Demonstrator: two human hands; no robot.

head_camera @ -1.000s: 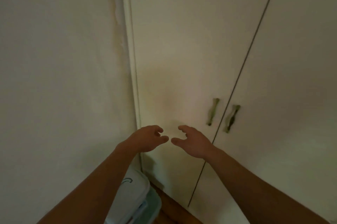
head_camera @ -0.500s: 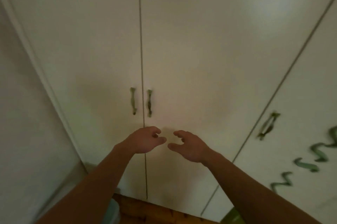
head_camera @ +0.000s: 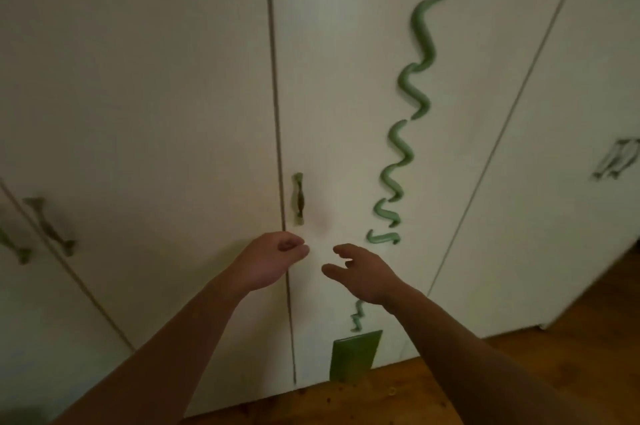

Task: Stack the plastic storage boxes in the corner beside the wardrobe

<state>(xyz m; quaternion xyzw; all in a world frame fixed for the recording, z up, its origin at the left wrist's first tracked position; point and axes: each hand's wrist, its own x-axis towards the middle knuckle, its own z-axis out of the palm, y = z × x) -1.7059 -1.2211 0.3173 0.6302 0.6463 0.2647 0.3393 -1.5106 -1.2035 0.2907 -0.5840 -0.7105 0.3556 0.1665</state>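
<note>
Both grips empty: left hand (head_camera: 273, 260) loosely curled, right hand (head_camera: 367, 272) relaxed and spread, hovering just below the wardrobe (head_camera: 173, 78) door handle (head_camera: 298, 198), and I can't tell where the storage boxes are.

Dim, yellow-green cast. Faint glow on door (head_camera: 332, 95) above left grip (head_camera: 270, 262). Handle (head_camera: 618, 158) far right of grip motion-blurred. Seams (head_camera: 273, 78) splay toward frame edges; lower-left corner dark.

Single head view, close to wardrobe doors (head_camera: 166, 85), facing forward-down; wood floor (head_camera: 602, 327) along bottom edge.
</note>
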